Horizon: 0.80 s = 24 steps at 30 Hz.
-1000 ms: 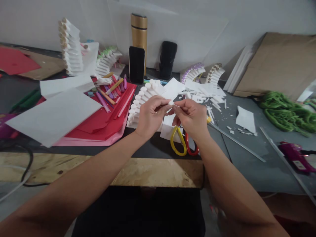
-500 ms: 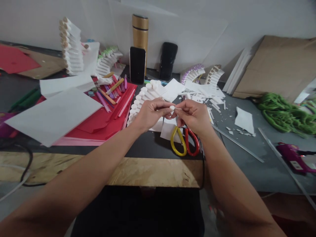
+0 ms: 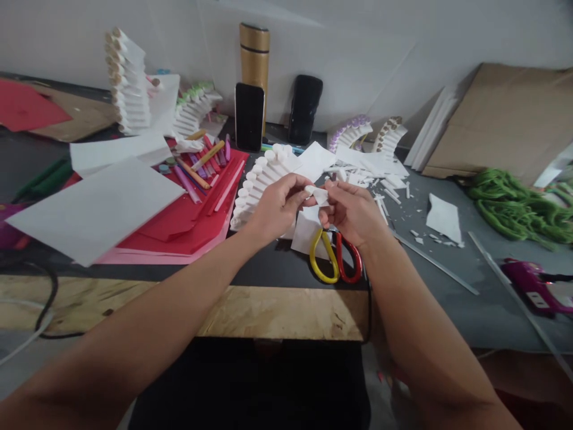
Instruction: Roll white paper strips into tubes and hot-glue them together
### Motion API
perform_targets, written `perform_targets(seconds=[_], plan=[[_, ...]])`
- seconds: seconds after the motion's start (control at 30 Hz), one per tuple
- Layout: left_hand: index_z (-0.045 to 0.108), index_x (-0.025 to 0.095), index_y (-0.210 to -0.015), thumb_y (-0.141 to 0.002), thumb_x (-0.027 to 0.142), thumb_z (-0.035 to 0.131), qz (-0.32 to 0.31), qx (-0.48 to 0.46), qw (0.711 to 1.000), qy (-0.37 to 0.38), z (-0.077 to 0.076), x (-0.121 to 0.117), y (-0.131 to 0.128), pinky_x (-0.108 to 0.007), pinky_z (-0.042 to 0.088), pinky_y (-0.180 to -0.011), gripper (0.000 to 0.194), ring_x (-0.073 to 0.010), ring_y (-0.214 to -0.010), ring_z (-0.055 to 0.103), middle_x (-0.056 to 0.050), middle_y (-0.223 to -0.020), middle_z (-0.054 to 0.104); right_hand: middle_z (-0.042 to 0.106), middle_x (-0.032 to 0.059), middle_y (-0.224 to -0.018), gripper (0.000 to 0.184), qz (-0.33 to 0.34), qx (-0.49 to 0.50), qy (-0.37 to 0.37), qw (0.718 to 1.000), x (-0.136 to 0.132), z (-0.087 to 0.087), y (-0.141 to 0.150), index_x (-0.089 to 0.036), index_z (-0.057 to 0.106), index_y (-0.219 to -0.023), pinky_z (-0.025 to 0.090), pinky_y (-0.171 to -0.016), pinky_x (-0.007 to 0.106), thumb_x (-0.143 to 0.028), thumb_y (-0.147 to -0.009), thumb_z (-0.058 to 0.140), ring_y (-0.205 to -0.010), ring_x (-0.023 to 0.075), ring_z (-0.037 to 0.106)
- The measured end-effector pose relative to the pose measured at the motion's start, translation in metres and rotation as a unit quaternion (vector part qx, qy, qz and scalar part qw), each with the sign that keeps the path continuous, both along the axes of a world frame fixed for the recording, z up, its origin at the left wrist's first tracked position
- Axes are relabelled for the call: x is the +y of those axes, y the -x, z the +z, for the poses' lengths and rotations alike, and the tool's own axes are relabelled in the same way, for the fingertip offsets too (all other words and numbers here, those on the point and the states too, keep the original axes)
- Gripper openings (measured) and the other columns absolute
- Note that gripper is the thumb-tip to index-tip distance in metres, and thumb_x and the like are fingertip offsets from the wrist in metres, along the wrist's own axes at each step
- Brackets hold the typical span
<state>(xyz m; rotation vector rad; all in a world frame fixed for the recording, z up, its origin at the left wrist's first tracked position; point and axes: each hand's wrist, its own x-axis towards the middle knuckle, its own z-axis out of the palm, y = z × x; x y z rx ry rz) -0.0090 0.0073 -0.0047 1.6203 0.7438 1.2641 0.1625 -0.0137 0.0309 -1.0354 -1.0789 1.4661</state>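
A small piece of white paper [image 3: 319, 195] is pinched between both hands above the table. My left hand [image 3: 283, 206] grips its left end, where it looks rolled or folded. My right hand [image 3: 353, 210] holds the right edge with thumb and fingers. Just left of my left hand lies a fan-like row of white paper rolls [image 3: 250, 190] with rounded ends. Below the right hand are scissors with one yellow handle and one red handle [image 3: 349, 263]; their blades are hidden. A flat white paper square [image 3: 307, 230] lies under the hands.
Red paper sheets [image 3: 179, 230] with several coloured rolls and white sheets [image 3: 98, 206] cover the left side. A phone [image 3: 249, 116] leans on a gold flask [image 3: 255, 54] at the back. White scraps [image 3: 353, 176], a metal strip [image 3: 434, 263] and green yarn [image 3: 514, 206] lie rightward.
The white paper between my fingers has turned from a narrow roll to a wider, loose flap. My right hand has shifted slightly right and down; the scissors stay put.
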Motion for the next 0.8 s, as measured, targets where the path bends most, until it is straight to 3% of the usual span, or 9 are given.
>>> perform_targets(seconds=[0.5,0.8], plan=[[0.063,0.015,-0.099,-0.093,0.020,0.060,0.011,0.014,0.999,-0.049,0.0004,0.0010,0.0010,-0.027,0.053,-0.076,0.009,-0.0115,-0.078,0.066,-0.003,-0.084,0.069,0.072,0.0007,-0.068,0.029,-0.012,-0.078,-0.047,0.996,-0.0040,-0.0001,0.0022,-0.017,0.066,-0.079,0.047,-0.040,0.021,-0.037,-0.072,0.085,-0.044,0.0088,0.060],[0.061,0.015,-0.096,-0.092,0.015,0.059,0.014,-0.008,1.000,0.006,0.0048,-0.0046,-0.0025,-0.027,0.052,-0.070,0.005,-0.0108,-0.069,0.063,-0.001,-0.074,0.065,0.073,0.0024,-0.066,0.018,-0.062,-0.185,-0.122,0.973,-0.0086,0.0037,0.0094,-0.016,0.062,-0.076,0.046,-0.040,0.022,-0.027,-0.080,0.076,-0.039,0.0077,0.057]])
